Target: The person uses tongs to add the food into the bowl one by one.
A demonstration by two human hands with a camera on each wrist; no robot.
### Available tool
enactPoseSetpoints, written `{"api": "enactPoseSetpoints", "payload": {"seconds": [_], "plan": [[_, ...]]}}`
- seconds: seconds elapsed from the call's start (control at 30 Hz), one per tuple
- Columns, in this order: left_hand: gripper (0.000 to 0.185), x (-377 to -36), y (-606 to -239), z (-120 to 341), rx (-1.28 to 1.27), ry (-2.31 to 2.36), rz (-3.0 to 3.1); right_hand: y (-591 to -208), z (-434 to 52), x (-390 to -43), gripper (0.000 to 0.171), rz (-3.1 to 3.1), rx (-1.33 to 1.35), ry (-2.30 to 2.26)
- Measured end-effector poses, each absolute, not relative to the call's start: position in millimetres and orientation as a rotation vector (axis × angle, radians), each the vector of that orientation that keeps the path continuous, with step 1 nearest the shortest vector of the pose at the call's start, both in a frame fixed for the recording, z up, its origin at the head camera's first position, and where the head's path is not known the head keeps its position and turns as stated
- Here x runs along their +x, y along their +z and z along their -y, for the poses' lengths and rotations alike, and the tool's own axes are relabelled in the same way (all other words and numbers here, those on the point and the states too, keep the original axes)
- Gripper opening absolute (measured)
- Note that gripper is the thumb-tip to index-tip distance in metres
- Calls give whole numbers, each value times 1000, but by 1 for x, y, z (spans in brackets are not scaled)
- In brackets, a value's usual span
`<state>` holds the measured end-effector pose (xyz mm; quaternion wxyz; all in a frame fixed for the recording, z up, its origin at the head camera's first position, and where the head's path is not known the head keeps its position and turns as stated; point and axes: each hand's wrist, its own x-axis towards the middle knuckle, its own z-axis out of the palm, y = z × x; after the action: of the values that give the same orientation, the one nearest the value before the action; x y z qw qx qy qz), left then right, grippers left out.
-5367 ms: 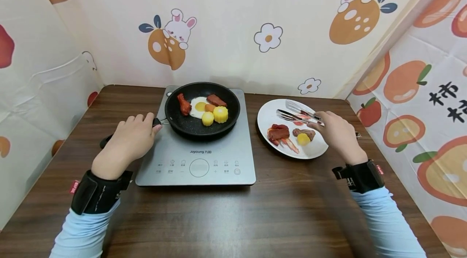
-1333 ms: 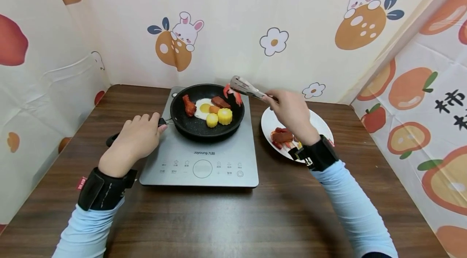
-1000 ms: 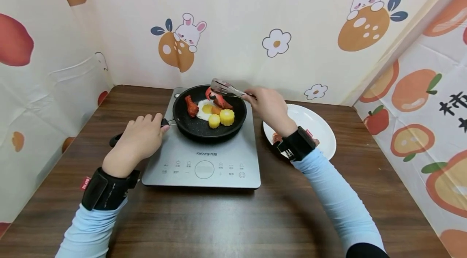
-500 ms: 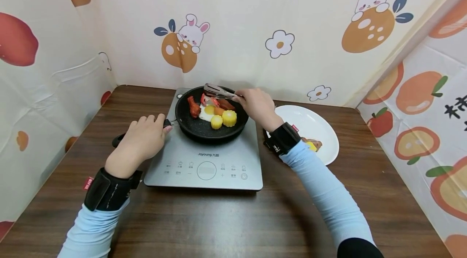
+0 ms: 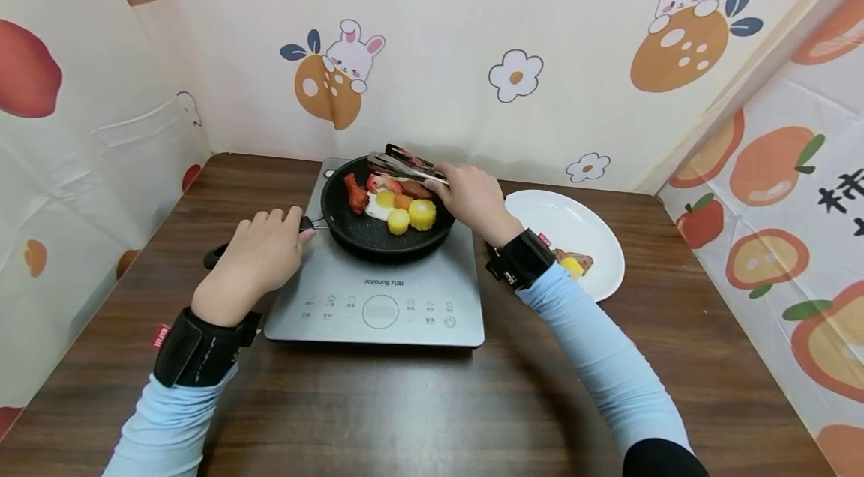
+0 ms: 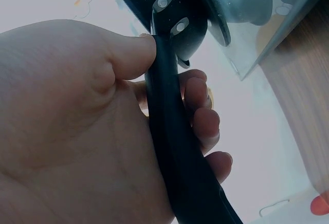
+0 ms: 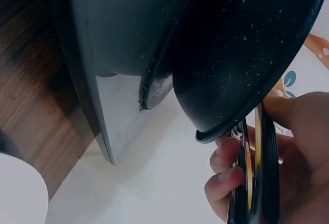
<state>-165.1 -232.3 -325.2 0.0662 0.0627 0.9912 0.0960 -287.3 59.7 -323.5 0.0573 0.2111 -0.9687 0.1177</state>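
Observation:
My left hand (image 5: 253, 256) grips the handle (image 6: 172, 121) of a black frying pan (image 5: 371, 239), thumb on one side and fingers curled round the other. In my right hand (image 5: 472, 199) is a pair of metal tongs (image 5: 408, 168), held over the pan's far right rim with their arms spread apart. Just beneath the tongs' tips lies a red-and-white food piece (image 5: 382, 184) in the pan. Around it sit a drumstick (image 5: 355, 193), a fried egg (image 5: 378, 208), a brown meat slab (image 5: 415, 190) and yellow corn pieces (image 5: 422, 214). The right wrist view shows fingers round the tongs' dark grips (image 7: 267, 178).
The pan rests on a silver induction cooker (image 5: 412, 327). To its right stands a white plate (image 5: 567, 213), partly covered by my right wrist, with browned meat and a yellow piece (image 5: 572, 265) on it. A patterned cloth wall (image 5: 432, 102) closes off the table's back.
My right hand has carried the red-and-white piece with the tongs from the plate into the pan. Since half a second ago the tongs' arms have spread. My left hand keeps its grip.

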Motion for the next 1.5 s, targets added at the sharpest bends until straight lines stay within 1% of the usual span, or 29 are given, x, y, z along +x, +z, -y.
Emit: {"api": "enactPoseSetpoints", "payload": {"seconds": [0.53,0.93,1.23,1.5], "plan": [[53,-167,-324,230,180,289,-2988,-321,-61,-278,47,2933,625,362],[56,-167,-324,230,173,299,-2977,-319,-65,-262,51,2922,631,378],[54,-167,-326,230,160,309,-2974,-316,-78,-250,48,2913,621,430],[54,-167,-325,231,158,299,-2968,-308,-100,-234,51,2935,573,471]]}}
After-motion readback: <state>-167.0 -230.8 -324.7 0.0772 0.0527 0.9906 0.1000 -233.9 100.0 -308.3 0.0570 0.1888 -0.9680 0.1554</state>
